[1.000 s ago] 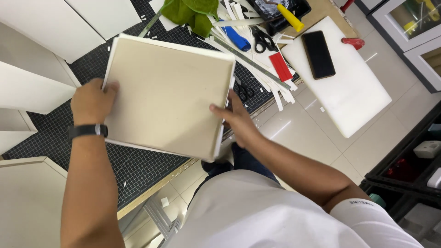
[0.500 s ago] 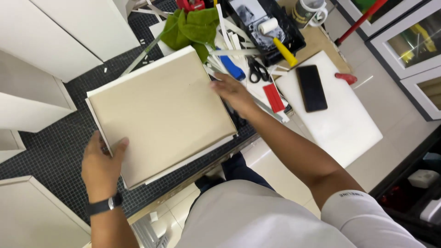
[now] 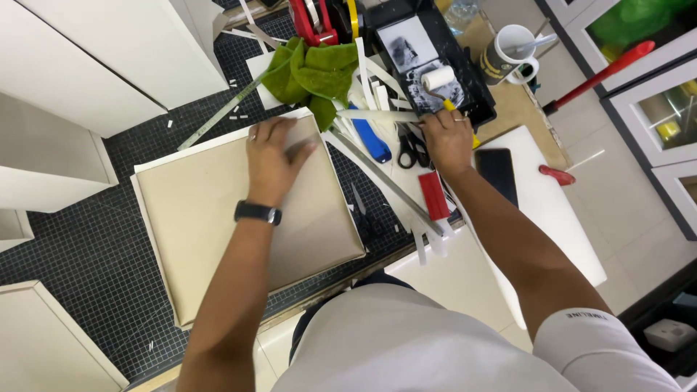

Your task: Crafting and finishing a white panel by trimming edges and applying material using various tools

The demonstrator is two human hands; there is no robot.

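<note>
While left hand (image 3: 272,163) presses beige panel (image 3: 218,225), right hand (image 3: 446,138) touches paint roller (image 3: 438,78).

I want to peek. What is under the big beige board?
The beige board lies on a black grid mat, with the left hand flat on top. Whatever lies beneath its middle is covered.

Left hand (image 3: 272,156) lies flat, fingers spread; right hand (image 3: 446,138) reaches forward, curled.

A beige square board (image 3: 218,218) lies flat and slightly skewed on the black gridded surface (image 3: 72,247), a white edge showing along its left side. A paint roller (image 3: 438,78) with a white sleeve and yellow handle rests in the black tray (image 3: 475,80).
</note>
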